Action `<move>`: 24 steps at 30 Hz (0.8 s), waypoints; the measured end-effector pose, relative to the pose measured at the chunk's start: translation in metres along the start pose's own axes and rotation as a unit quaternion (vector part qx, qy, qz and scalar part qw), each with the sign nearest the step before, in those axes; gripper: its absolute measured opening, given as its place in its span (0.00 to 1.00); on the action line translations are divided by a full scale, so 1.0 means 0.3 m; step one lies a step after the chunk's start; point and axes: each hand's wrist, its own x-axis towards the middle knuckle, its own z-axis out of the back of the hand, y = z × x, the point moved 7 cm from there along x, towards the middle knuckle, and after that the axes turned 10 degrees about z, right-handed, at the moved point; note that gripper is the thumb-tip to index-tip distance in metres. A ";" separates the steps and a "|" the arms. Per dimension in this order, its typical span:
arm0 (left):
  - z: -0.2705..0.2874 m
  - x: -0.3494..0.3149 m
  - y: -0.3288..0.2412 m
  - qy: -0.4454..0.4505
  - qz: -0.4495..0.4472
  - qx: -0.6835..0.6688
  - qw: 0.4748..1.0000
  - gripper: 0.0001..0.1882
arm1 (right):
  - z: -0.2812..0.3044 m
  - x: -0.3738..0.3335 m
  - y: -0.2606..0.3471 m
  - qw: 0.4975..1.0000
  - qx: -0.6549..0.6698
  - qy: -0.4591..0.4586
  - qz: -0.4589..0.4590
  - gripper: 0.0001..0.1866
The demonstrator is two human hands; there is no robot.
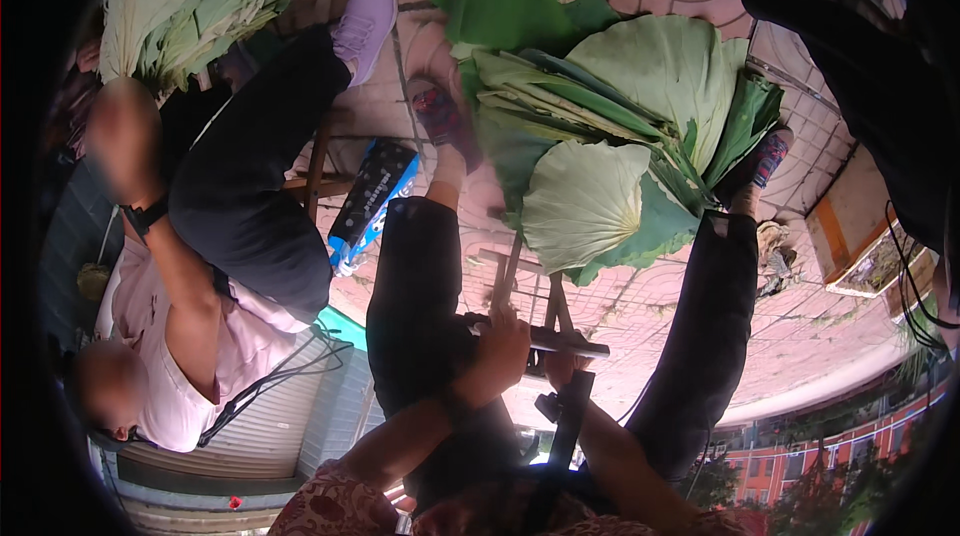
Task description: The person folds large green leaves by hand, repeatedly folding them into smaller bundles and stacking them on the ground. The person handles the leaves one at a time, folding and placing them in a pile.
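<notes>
My left hand (502, 354) is closed around the frame of what looks like a small folding stool (570, 341), between my knees. Its dark seat bar runs sideways, and crossed brown legs reach away from me toward the paving. Close by on the right, my right hand (563, 366) is at the same bar, its fingers curled and partly hidden behind it and a dark strap. Beyond the stool, a pile of large green lotus leaves (630, 86) lies on the ground between my feet. One pale, fan-shaped folded leaf (585, 206) rests on the near side.
To my left sits another person (240, 306) in a pale top and dark trousers, beside more folded leaves (190, 6). A blue and black printed bag (372, 198) lies between us. At the right are a wooden box (865, 226) and another person's dark-clad leg (850, 66).
</notes>
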 end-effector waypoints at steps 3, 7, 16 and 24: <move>-0.086 -0.010 -0.004 -0.035 0.008 0.025 0.999 0.29 | -0.022 -0.029 -0.001 1.000 0.004 0.004 0.006 0.22; -0.053 0.002 0.000 -0.008 0.010 -0.037 0.999 0.27 | -0.006 -0.094 0.002 1.000 -0.010 0.013 0.023 0.21; 0.495 -0.107 0.233 -0.149 0.022 -0.446 0.882 0.21 | 0.089 -0.049 0.059 0.859 -0.433 0.098 -0.255 0.57; 0.485 -0.338 0.499 -0.267 0.091 -0.337 0.898 0.22 | -0.032 0.213 0.260 0.776 -0.549 0.285 0.122 0.42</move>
